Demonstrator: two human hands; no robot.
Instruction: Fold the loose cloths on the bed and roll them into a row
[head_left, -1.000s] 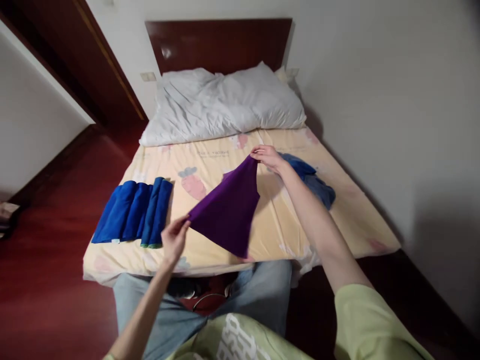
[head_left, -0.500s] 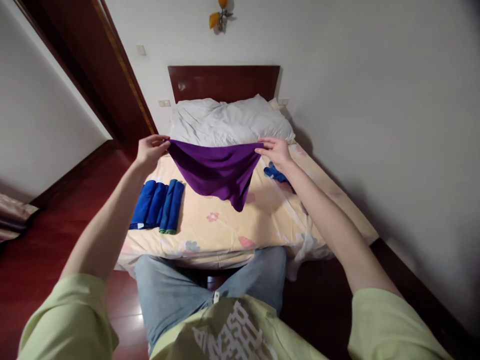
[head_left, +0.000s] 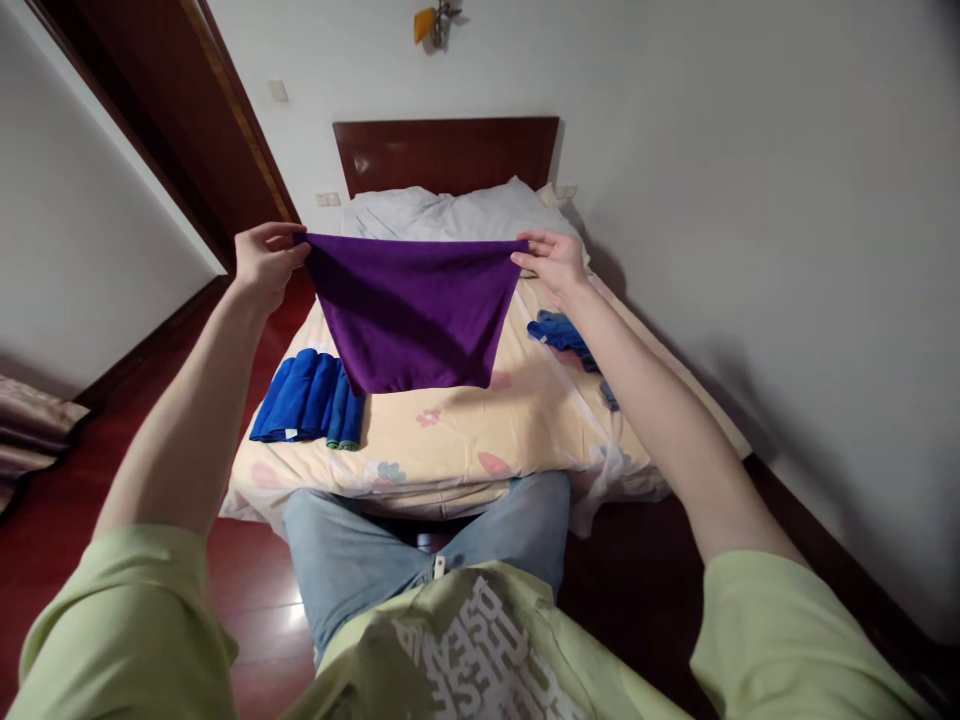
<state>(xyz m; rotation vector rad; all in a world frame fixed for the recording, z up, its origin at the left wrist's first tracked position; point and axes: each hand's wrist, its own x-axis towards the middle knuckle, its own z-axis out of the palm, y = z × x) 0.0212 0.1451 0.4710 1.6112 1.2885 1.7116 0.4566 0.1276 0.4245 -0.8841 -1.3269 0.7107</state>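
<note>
Cloth [head_left: 412,315], purple and plain, hangs across the middle of the frame, stretched between both hands with its top edge nearly straight and its lower edge narrower. The left hand [head_left: 264,262] pinches the upper left corner between thumb and fingers; the right hand [head_left: 553,265] pinches the upper right corner the same way. Behind it lies the bed [head_left: 457,445], its pale yellow sheet printed with flowers.

At the left of the bed, rolled blue towels [head_left: 300,398] lie side by side, two of them showing green ends; the cloth's lower left corner overlaps them in view. Right of centre, crumpled blue fabric [head_left: 561,332] lies partly hidden by the right forearm. White pillows [head_left: 487,212] rest against the dark wooden headboard [head_left: 450,155] in the upper middle. Part of a wall lamp [head_left: 424,25] with an orange shade shows at the top edge.
</note>
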